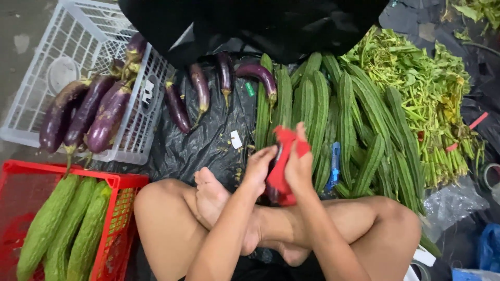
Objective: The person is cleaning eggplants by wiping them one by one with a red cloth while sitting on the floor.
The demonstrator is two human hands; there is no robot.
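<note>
Both hands' grip closed on red cloth [281,166]: left hand [259,167] beside, right hand [299,169] wrapped round

You held a crumpled red plastic bag [281,164] upright between your palms, above your crossed legs, near the ridged gourds.

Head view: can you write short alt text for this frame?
A person sitting cross-legged holds a red cloth between the left hand and right hand, above a black sheet spread with ridged gourds, eggplants and leafy greens. A white crate and a red crate sit left.
</note>
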